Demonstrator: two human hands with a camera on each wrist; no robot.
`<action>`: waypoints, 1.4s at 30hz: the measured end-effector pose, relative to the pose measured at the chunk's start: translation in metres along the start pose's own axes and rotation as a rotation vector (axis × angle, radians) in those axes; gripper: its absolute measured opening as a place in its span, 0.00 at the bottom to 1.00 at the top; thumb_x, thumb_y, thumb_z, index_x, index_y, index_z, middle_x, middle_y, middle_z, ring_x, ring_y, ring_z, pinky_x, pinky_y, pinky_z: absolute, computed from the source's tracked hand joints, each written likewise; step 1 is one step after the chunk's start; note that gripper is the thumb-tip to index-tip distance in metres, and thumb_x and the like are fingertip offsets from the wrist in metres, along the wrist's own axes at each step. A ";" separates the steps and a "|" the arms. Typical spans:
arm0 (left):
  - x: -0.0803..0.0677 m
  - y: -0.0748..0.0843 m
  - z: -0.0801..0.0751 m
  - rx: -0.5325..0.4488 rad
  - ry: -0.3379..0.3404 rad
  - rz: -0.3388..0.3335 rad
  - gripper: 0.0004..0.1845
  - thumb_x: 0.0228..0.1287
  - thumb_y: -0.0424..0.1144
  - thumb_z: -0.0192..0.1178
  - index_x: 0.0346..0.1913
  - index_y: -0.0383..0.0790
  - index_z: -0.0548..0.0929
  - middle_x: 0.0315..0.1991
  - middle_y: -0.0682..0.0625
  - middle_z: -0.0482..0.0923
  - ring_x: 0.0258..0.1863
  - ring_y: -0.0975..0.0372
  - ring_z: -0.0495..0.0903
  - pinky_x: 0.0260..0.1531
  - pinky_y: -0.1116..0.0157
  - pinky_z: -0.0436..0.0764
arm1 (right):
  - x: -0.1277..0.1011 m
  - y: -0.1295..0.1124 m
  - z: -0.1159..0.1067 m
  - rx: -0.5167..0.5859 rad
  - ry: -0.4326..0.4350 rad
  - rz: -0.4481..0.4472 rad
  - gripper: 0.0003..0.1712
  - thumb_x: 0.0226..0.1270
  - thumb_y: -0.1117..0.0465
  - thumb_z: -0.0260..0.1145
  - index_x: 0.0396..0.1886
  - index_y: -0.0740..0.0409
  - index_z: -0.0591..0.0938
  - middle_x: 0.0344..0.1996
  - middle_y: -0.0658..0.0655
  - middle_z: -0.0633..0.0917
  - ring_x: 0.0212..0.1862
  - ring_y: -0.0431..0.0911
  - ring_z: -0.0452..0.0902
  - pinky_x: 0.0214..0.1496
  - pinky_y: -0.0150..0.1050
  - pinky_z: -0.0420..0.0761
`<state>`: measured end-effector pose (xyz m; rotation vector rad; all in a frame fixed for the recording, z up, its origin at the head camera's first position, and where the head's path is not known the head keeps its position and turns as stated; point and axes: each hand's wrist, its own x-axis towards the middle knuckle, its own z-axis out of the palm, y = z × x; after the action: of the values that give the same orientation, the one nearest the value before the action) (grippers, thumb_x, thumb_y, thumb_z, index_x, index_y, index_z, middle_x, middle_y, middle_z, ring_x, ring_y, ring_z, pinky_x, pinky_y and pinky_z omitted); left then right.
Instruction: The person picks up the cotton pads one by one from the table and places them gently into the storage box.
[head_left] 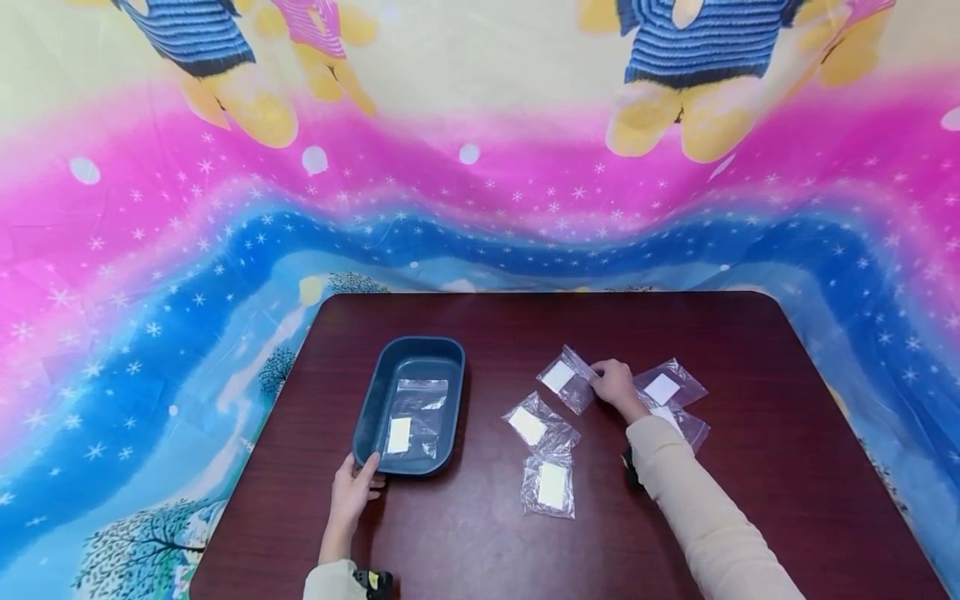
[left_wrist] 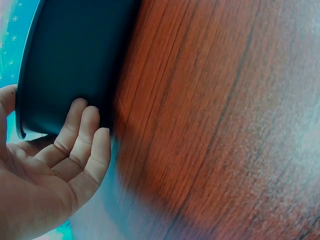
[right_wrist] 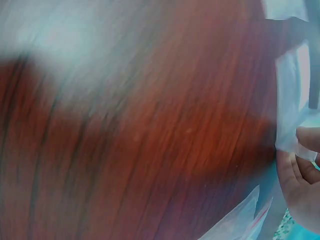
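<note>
Head view, nearest first: my left hand [head_left: 354, 490] rests at the near end of a dark blue tray [head_left: 372, 400] on the left part of a dark wooden table [head_left: 487, 533]. My thumb lies over the tray's near rim and my fingers curl against its outer wall, so I am gripping the tray. From the left wrist, those fingers [left_wrist: 80, 145] press the tray's dark wall [left_wrist: 75, 60], with blurred wood grain to the right. Inside the tray lies one clear plastic bag [head_left: 415, 421] with a white square in it.

To the right of the tray, loose bags lie on the table. The nearest bag [head_left: 551, 486] lies flat, just beyond it a second bag [head_left: 537, 425], both with white squares inside. My right forearm, in a cream sleeve [head_left: 697, 508], crosses the table from the near right. Two further bags [head_left: 670, 388] lie right of that hand, one partly under the wrist.

Farther still, my right hand [head_left: 617, 386] pinches the right edge of a third bag [head_left: 566, 379]. From the right wrist, my fingertips [right_wrist: 302, 145] hold the thin plastic edge [right_wrist: 292, 105]; the rest is blurred.

A bright pink and blue cloth [head_left: 150, 275] hangs behind the table.
</note>
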<state>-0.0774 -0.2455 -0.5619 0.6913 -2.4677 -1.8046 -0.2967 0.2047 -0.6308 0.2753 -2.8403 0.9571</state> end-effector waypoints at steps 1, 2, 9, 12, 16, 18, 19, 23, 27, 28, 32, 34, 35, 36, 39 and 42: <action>0.000 0.000 0.000 0.000 0.001 0.001 0.27 0.67 0.43 0.52 0.61 0.27 0.63 0.32 0.37 0.78 0.29 0.52 0.80 0.28 0.57 0.80 | 0.012 0.038 0.025 0.026 0.036 -0.002 0.10 0.51 0.56 0.63 0.31 0.52 0.87 0.27 0.53 0.85 0.33 0.56 0.78 0.35 0.46 0.74; 0.000 0.000 0.000 0.000 0.002 0.002 0.27 0.67 0.43 0.52 0.61 0.27 0.64 0.31 0.37 0.78 0.29 0.52 0.80 0.28 0.57 0.80 | 0.011 0.039 0.025 0.056 0.052 0.023 0.10 0.52 0.55 0.63 0.31 0.52 0.87 0.28 0.54 0.85 0.34 0.56 0.78 0.36 0.46 0.74; 0.000 0.000 0.000 -0.001 0.005 0.004 0.27 0.67 0.44 0.52 0.61 0.27 0.64 0.31 0.39 0.78 0.28 0.53 0.80 0.28 0.58 0.80 | -0.023 -0.062 -0.044 0.329 0.010 0.326 0.14 0.53 0.71 0.58 0.39 0.72 0.82 0.32 0.67 0.82 0.30 0.49 0.77 0.32 0.37 0.77; 0.001 -0.001 0.000 -0.001 0.007 0.005 0.27 0.66 0.44 0.52 0.60 0.27 0.64 0.30 0.39 0.78 0.27 0.54 0.80 0.28 0.58 0.80 | -0.022 -0.059 -0.044 0.526 0.011 0.337 0.13 0.52 0.74 0.57 0.37 0.74 0.82 0.26 0.67 0.82 0.23 0.42 0.77 0.25 0.33 0.78; 0.001 -0.001 0.001 -0.003 0.008 0.004 0.27 0.66 0.44 0.52 0.60 0.28 0.64 0.29 0.39 0.79 0.27 0.55 0.80 0.27 0.59 0.79 | -0.019 -0.062 -0.047 0.720 -0.013 0.385 0.15 0.54 0.77 0.55 0.42 0.79 0.78 0.28 0.71 0.79 0.20 0.39 0.79 0.27 0.32 0.80; 0.001 -0.002 0.001 -0.004 0.009 0.003 0.27 0.66 0.44 0.52 0.61 0.28 0.64 0.30 0.39 0.79 0.27 0.55 0.80 0.27 0.59 0.79 | -0.018 -0.067 -0.050 0.717 -0.022 0.431 0.17 0.56 0.76 0.54 0.45 0.81 0.75 0.32 0.73 0.78 0.21 0.38 0.79 0.29 0.33 0.80; 0.001 -0.002 0.001 -0.003 0.008 0.004 0.27 0.66 0.44 0.52 0.61 0.28 0.64 0.30 0.39 0.79 0.27 0.54 0.80 0.27 0.59 0.79 | -0.017 -0.069 -0.052 0.695 -0.023 0.436 0.17 0.57 0.76 0.54 0.46 0.81 0.75 0.34 0.73 0.78 0.21 0.36 0.78 0.29 0.32 0.80; 0.000 -0.001 0.001 -0.002 0.008 0.008 0.27 0.67 0.43 0.52 0.61 0.28 0.64 0.31 0.37 0.78 0.28 0.52 0.80 0.27 0.58 0.79 | -0.017 -0.076 -0.058 0.606 -0.032 0.426 0.16 0.59 0.74 0.56 0.47 0.78 0.76 0.35 0.70 0.79 0.21 0.34 0.77 0.27 0.30 0.79; -0.001 -0.001 0.001 -0.005 0.007 0.010 0.26 0.67 0.43 0.52 0.60 0.28 0.64 0.31 0.37 0.78 0.29 0.51 0.80 0.28 0.58 0.79 | -0.016 -0.084 -0.064 0.578 -0.049 0.402 0.16 0.61 0.72 0.56 0.48 0.76 0.76 0.37 0.70 0.80 0.23 0.34 0.76 0.28 0.30 0.79; -0.001 -0.001 0.001 -0.005 0.007 0.010 0.26 0.67 0.43 0.52 0.60 0.27 0.64 0.31 0.37 0.78 0.29 0.51 0.80 0.28 0.58 0.79 | -0.016 -0.086 -0.065 0.587 -0.053 0.394 0.16 0.61 0.72 0.55 0.48 0.76 0.76 0.38 0.71 0.79 0.23 0.34 0.76 0.29 0.30 0.79; 0.000 -0.002 0.001 -0.005 0.009 0.008 0.27 0.67 0.43 0.52 0.61 0.28 0.63 0.31 0.37 0.78 0.28 0.52 0.80 0.27 0.58 0.79 | -0.015 -0.096 -0.069 0.629 -0.067 0.366 0.17 0.63 0.72 0.54 0.50 0.77 0.74 0.40 0.73 0.78 0.25 0.35 0.76 0.31 0.32 0.79; 0.000 -0.002 0.001 -0.003 0.010 0.005 0.27 0.67 0.43 0.52 0.61 0.28 0.63 0.31 0.37 0.78 0.28 0.53 0.80 0.28 0.58 0.79 | -0.014 -0.101 -0.070 0.672 -0.073 0.351 0.17 0.63 0.73 0.53 0.50 0.79 0.74 0.39 0.74 0.78 0.25 0.35 0.76 0.31 0.32 0.80; 0.000 -0.002 0.001 -0.002 0.011 0.005 0.27 0.67 0.43 0.52 0.62 0.28 0.63 0.31 0.37 0.78 0.28 0.53 0.80 0.27 0.58 0.79 | -0.013 -0.103 -0.070 0.687 -0.075 0.347 0.17 0.63 0.73 0.54 0.50 0.79 0.74 0.39 0.73 0.79 0.24 0.34 0.76 0.31 0.32 0.80; 0.000 -0.002 0.001 -0.003 0.012 0.004 0.27 0.67 0.43 0.52 0.62 0.28 0.63 0.31 0.37 0.78 0.28 0.53 0.80 0.27 0.58 0.79 | -0.013 -0.106 -0.071 0.703 -0.077 0.345 0.17 0.63 0.73 0.54 0.50 0.79 0.74 0.38 0.72 0.80 0.24 0.34 0.76 0.31 0.32 0.79; -0.001 -0.002 0.001 -0.004 0.015 0.003 0.27 0.67 0.43 0.52 0.62 0.28 0.63 0.31 0.37 0.78 0.28 0.54 0.80 0.27 0.58 0.79 | -0.013 -0.112 -0.071 0.747 -0.086 0.326 0.17 0.63 0.73 0.54 0.50 0.80 0.73 0.35 0.70 0.81 0.24 0.34 0.77 0.31 0.32 0.79; -0.001 -0.001 0.001 -0.005 0.015 0.007 0.27 0.67 0.43 0.52 0.61 0.28 0.63 0.31 0.38 0.78 0.28 0.53 0.80 0.27 0.58 0.79 | -0.012 -0.120 -0.070 0.785 -0.086 0.317 0.17 0.63 0.74 0.55 0.50 0.81 0.72 0.33 0.67 0.82 0.23 0.35 0.77 0.30 0.32 0.79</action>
<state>-0.0763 -0.2443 -0.5630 0.6929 -2.4528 -1.7956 -0.2543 0.1553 -0.5073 -0.0762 -2.4674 2.1399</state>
